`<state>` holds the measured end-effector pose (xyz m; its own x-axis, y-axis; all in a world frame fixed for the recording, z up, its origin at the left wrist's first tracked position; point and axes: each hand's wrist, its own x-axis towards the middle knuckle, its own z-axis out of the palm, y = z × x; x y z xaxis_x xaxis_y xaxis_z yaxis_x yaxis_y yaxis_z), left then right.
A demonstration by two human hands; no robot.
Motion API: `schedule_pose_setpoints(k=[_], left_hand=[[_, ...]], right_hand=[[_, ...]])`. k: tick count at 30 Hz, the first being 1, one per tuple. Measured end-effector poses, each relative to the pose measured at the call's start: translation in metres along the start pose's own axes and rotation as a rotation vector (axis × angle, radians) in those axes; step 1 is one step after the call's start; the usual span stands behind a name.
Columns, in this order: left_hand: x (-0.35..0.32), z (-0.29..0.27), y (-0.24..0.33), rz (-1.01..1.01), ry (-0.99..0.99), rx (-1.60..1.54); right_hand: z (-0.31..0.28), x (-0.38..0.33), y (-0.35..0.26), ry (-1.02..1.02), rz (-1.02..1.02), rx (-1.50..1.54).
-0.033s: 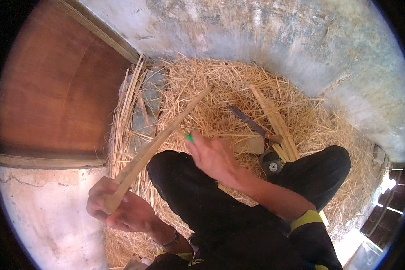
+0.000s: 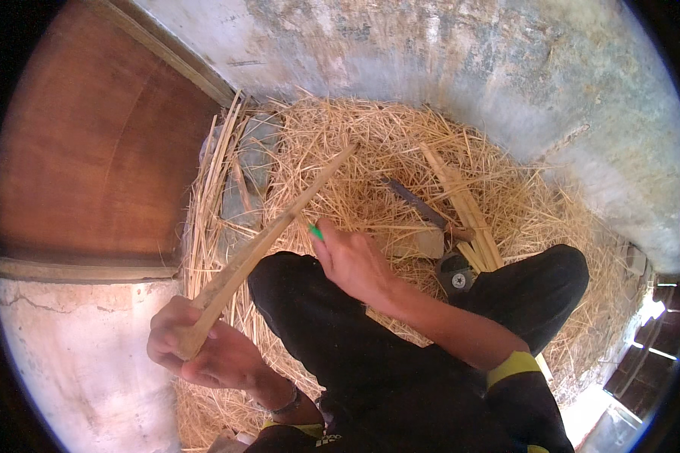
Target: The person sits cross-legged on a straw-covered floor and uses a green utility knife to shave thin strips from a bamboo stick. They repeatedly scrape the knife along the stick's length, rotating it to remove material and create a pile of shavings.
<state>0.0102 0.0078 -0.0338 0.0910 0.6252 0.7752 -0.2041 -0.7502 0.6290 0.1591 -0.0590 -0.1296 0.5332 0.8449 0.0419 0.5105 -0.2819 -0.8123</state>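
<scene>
My left hand (image 2: 208, 347) is wrapped round the near end of a long split bamboo strip (image 2: 261, 243). The strip slants up to the right, its far tip over the straw. Close to its middle, my right hand (image 2: 355, 264) is closed round a small tool whose green part (image 2: 316, 232) pokes out beside the thumb. The fingers hide the rest of that tool, and I cannot tell whether it touches the bamboo. My bent legs (image 2: 310, 302) in black trousers lie below both hands.
Loose straw-like shavings (image 2: 340, 121) cover the floor. Beyond my right hand lie a dark-bladed machete (image 2: 412, 198) and split bamboo pieces (image 2: 465, 200). Thin strips (image 2: 213, 170) are bunched at the left, near a brown door (image 2: 106, 143). A stained wall (image 2: 461, 60) rises at the back.
My right hand has shifted very slightly to the left, toward the bamboo strip. My left hand keeps its grip with hardly any movement.
</scene>
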Motion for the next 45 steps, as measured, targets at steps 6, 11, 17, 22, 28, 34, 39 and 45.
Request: schedule_pose_setpoints(k=[6, 11, 17, 22, 28, 34, 39, 45], left_hand=[[0.009, -0.009, 0.0, -0.04, -0.009, 0.031], [0.003, 0.005, 0.003, -0.062, 0.043, 0.132], [0.009, 0.006, 0.004, -0.002, 0.201, 0.174], [0.002, 0.012, 0.01, 0.05, 0.23, 0.267], [0.001, 0.012, 0.017, -0.053, 0.342, 0.297], [0.001, 0.019, 0.02, -0.029, 0.319, 0.286], [0.005, 0.008, 0.016, 0.005, 0.233, 0.287], [0.012, 0.0, 0.007, -0.003, 0.216, 0.291]], right_hand=[[0.003, 0.024, 0.006, -0.072, 0.001, -0.064], [0.03, 0.033, 0.123, -0.09, 0.249, -0.346], [-0.007, 0.027, 0.037, -0.005, 0.25, -0.011], [-0.028, -0.031, -0.072, -0.07, -0.35, 0.393], [-0.021, -0.023, -0.067, -0.121, -0.13, 0.037], [-0.021, -0.028, -0.072, -0.091, -0.101, -0.01], [-0.031, -0.027, -0.08, -0.099, -0.29, -0.047], [-0.03, -0.013, -0.083, -0.094, -0.298, -0.116]])
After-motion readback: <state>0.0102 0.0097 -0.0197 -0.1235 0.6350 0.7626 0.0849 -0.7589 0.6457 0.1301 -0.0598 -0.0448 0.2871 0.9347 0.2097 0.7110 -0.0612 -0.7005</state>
